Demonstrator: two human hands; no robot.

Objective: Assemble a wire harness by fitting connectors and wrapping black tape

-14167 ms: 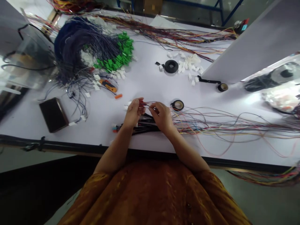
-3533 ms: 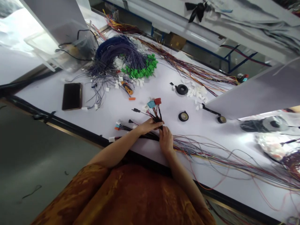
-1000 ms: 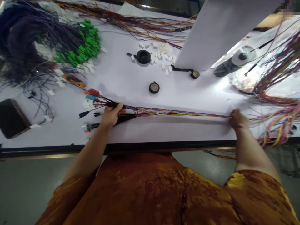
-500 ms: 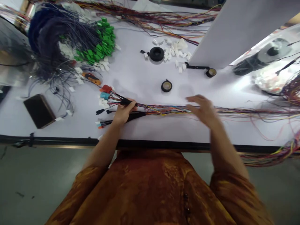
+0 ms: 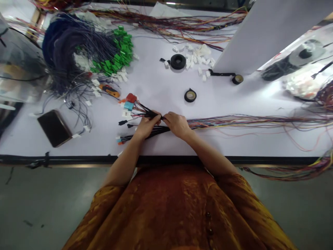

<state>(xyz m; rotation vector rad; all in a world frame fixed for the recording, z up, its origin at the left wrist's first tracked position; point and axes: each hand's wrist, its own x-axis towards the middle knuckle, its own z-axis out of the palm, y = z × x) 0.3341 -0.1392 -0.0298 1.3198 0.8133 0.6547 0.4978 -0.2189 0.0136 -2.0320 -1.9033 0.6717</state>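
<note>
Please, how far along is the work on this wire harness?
Done: red and blue connectors are on the bundle's ends. In hand: the left hand and right hand grip the black-wrapped section. Left: the long coloured wires lie loose and unwrapped; a tape roll sits nearby.

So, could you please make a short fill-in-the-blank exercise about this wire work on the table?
1. The wire harness in the left hand and right hand has its loose coloured wires running out past the ____ hand.
2. Among its end connectors, the one just above the blue connector is ____.
3. The small connectors heaped beside the black tape roll are ____.

Missing words: right; red; white.
</note>
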